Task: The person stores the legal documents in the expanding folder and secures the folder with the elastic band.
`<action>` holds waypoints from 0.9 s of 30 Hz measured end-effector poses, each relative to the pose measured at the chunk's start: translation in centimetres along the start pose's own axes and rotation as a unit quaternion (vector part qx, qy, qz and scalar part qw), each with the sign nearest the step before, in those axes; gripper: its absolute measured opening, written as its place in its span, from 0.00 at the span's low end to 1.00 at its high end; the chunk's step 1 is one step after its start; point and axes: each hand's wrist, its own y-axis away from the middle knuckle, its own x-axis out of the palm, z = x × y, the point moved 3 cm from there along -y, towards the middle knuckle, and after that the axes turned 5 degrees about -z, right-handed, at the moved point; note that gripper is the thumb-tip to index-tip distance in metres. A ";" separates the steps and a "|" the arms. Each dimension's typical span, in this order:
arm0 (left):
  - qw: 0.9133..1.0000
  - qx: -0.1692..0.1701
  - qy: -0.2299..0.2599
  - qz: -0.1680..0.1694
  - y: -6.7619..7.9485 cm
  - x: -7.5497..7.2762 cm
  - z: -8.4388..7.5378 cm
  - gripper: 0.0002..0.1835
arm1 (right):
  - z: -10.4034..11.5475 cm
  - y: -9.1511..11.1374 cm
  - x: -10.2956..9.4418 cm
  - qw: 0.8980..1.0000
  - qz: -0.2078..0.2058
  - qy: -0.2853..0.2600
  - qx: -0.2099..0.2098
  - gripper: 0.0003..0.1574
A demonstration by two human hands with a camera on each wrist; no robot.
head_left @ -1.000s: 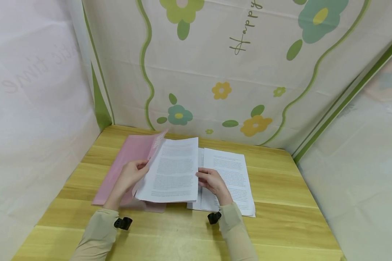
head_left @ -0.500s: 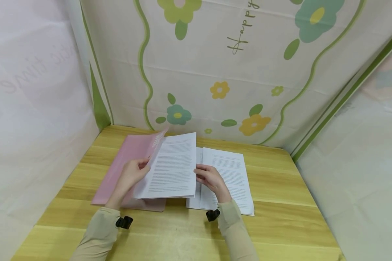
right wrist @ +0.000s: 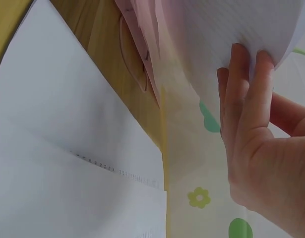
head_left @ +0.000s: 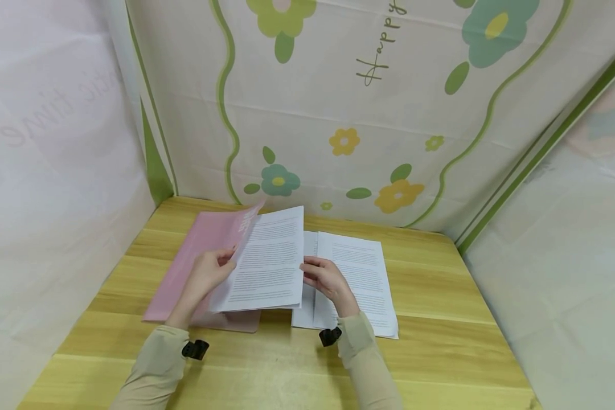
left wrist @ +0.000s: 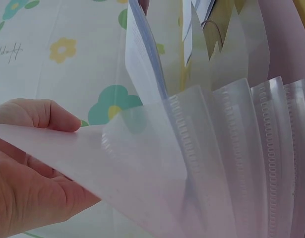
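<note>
A pink display folder (head_left: 197, 236) lies at the left of the table with its front lifted. My left hand (head_left: 207, 272) pinches the raised translucent cover between thumb and fingers. Several clear plastic sleeves (left wrist: 236, 148) fan out beside that cover in the left wrist view. A thin stack of printed sheets (head_left: 269, 259) stands slanted at the folder's opening, its left part behind the cover and sleeve. My right hand (head_left: 329, 282) grips the stack's right edge, fingers (right wrist: 239, 89) underneath; in the right wrist view the thumb is mostly hidden.
More printed sheets (head_left: 361, 285) lie overlapping on the wooden table (head_left: 441, 319) to the right, partly under my right hand. A thin elastic cord (right wrist: 127, 54) hangs at the folder. Patterned cloth walls (head_left: 297, 125) enclose the table's back and sides.
My right hand has moved left with the stack of sheets, taking it further into the folder and tilting its right edge up. The left hand has stayed about where it was.
</note>
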 end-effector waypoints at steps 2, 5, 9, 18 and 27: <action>1.000 -0.001 -0.002 0.001 0.0 0.0 0.1 0.24 | -0.1 0.0 0.2 1.000 0.004 -0.004 0.001 0.29; 1.000 -0.004 -0.002 0.001 0.0 0.0 0.2 0.23 | -0.2 -0.1 0.4 1.000 0.014 -0.012 0.007 0.29; 1.000 -0.002 -0.002 0.002 0.0 0.1 0.3 0.23 | -0.3 -0.2 0.7 1.000 0.018 -0.010 0.007 0.30; 1.000 -0.005 -0.002 0.003 -0.1 0.1 0.2 0.23 | -0.4 -0.5 1.2 1.000 0.016 -0.012 0.014 0.30; 1.000 -0.002 -0.017 -0.007 0.0 -0.1 -0.3 0.23 | -0.2 -0.3 1.2 1.000 0.028 -0.003 0.014 0.32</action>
